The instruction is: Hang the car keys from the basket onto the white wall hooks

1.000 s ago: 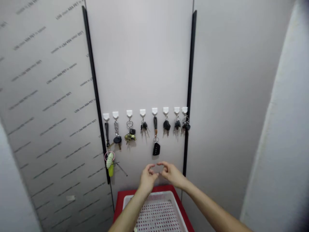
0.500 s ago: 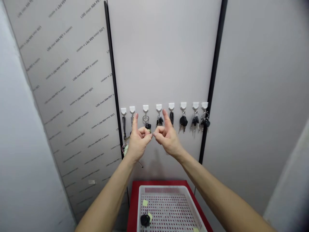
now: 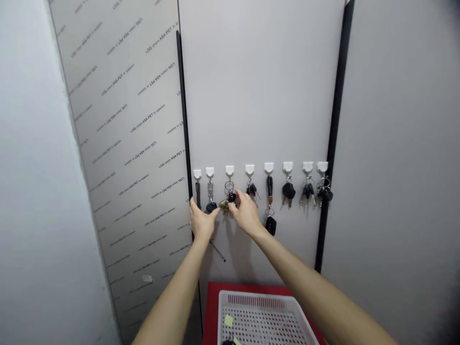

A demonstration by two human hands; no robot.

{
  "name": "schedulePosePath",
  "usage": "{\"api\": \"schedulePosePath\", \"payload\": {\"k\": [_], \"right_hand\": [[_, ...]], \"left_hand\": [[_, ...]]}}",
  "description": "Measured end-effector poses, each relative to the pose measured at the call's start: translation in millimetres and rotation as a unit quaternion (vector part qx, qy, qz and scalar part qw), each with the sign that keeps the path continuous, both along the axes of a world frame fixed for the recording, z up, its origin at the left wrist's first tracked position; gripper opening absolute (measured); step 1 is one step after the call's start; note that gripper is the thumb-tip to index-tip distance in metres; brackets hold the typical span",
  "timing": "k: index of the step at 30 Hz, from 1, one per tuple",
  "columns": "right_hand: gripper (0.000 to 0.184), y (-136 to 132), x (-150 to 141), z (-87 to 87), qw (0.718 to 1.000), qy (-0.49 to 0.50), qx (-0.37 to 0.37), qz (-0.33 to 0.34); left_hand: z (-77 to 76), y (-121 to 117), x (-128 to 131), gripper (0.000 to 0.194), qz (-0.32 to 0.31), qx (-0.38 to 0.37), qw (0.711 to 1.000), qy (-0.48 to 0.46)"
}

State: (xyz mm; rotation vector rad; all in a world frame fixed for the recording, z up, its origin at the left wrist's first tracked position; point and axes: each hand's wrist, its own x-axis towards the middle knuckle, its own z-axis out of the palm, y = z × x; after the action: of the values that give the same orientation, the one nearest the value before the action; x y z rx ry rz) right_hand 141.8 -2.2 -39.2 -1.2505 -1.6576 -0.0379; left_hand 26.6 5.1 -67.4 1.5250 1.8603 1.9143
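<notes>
Several sets of keys hang from a row of white hooks on a pale wall panel. My left hand (image 3: 202, 224) is open in front of the leftmost keys, thumb and fingers spread. It partly hides a black strap (image 3: 198, 192) on the first hook, and its thumb is just below a dark key fob (image 3: 211, 207) on the second. Fingers apart, my right hand (image 3: 247, 214) is beside the third hook's key bunch (image 3: 224, 205), which has a metal ring and a yellowish tag. Whether its fingertips touch this bunch I cannot tell.
Further right hang a braided strap (image 3: 270, 190) with a black car key (image 3: 270, 225), and more black-headed keys (image 3: 288, 190). Below, a white perforated basket (image 3: 222, 306) stands on a red surface (image 3: 212, 297), with yellow paper notes (image 3: 229, 320) and a dark object inside.
Both hands have gone from pointing up, thumbs and curled fingers nearly meeting, to spread fingers among the left-hand keys. The view has shifted so the hooks appear lower and further right.
</notes>
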Motion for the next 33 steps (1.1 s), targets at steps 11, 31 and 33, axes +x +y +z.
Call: {"api": "schedulePosePath", "payload": {"k": [11, 31, 33], "right_hand": [[0.018, 10.4, -4.8, 17.5, 0.997, -0.001, 0.022, -0.077], [0.014, -23.2, 38.9, -9.2, 0.973, -0.074, -0.115, 0.184], [0.015, -32.1, 50.4, -47.5, 0.963, -0.091, -0.167, 0.190]], "left_hand": [[48.6, -7.6, -10.4, 0.029, -0.153, 0.049, 0.983, -0.093], [-15.4, -48.7, 30.0, 0.030, -0.418, -0.127, 0.871, -0.225], [-59.5, -54.0, 45.0, 0.038, -0.438, -0.167, 0.854, -0.224]]}}
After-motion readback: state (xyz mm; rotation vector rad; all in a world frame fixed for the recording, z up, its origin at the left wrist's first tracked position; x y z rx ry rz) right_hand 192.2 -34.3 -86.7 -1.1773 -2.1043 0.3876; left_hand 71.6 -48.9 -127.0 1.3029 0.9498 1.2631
